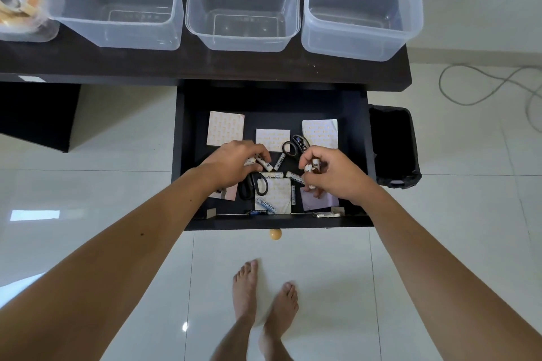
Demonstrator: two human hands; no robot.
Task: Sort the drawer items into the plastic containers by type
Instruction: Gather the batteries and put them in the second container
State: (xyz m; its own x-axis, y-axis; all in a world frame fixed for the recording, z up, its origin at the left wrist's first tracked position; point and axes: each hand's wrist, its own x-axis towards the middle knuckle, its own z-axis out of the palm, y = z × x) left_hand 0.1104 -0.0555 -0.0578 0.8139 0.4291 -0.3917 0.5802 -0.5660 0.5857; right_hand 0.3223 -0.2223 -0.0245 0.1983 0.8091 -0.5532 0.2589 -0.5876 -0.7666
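On the dark desk, down to the drawer below:
desk (176, 67): carrying four clear tubs in a row at the drawer's far side, probably so each type is getting its own short reach.
tubs: three sitting empty: large one (117, 38), middle one (205, 38), right one (360, 50); the far-left tub (29, 35) is holding tape rolls already.
drawer (356, 126): standing pulled out, mixed items lying loose: sticky-pad sheets, two scissors, batteries.
bin (394, 143): sitting just beside the drawer's right wall, black liner.
left hand (234, 161): curling closed on a couple of batteries (265, 164), right above the black scissors (253, 186).
right hand (331, 176): closing on several batteries, fingers bunched to keep them from rolling.
step: judging both hands are gathering batteries first; no tub is holding any yet.
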